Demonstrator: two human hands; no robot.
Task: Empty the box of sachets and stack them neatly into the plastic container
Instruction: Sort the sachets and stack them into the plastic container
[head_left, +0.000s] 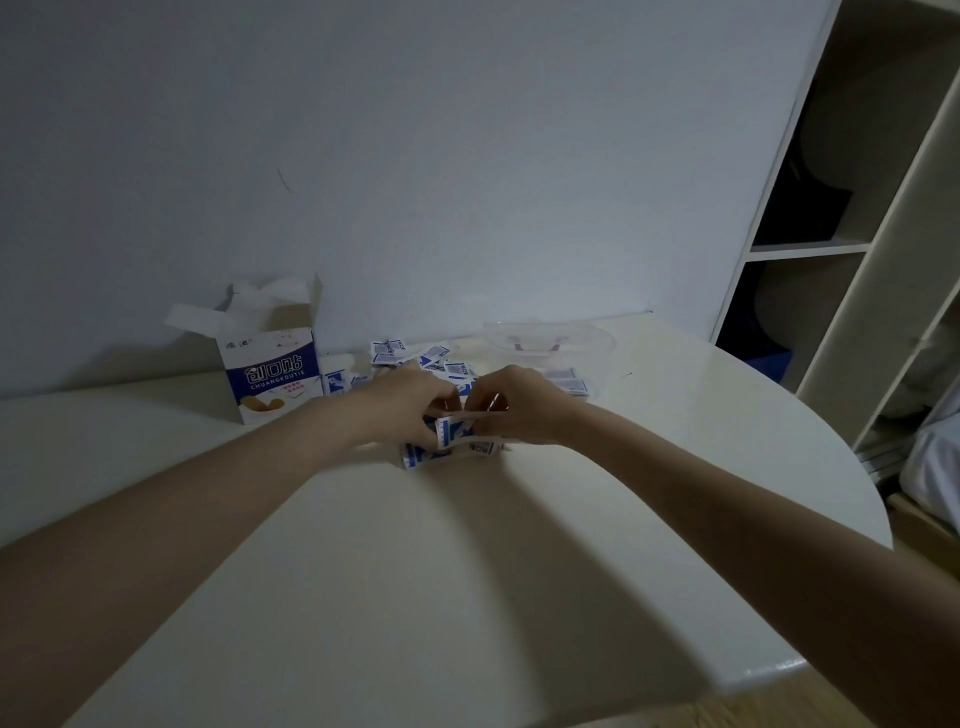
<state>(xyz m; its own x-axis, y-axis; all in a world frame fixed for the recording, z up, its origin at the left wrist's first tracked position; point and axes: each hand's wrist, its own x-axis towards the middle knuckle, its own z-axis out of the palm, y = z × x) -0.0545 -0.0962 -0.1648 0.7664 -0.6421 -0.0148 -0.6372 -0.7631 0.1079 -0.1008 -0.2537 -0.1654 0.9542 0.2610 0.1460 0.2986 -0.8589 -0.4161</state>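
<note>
A: Left to right?
B: Box (272, 364) upright on tabletop (415, 571), flaps open. Loose sachets (395, 353) scattered beside it. Left hand (410, 405) and right hand (511, 408) meet mid-table, fingers of both pinching one sachet stack (454, 431).
A: Container?
B: Plastic container (550, 340) behind right hand, near wall.

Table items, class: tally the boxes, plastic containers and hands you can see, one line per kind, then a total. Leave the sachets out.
Boxes: 1, the opened box
Plastic containers: 1, the clear container
Hands: 2, left hand and right hand, both holding sachets
Total: 4
</note>
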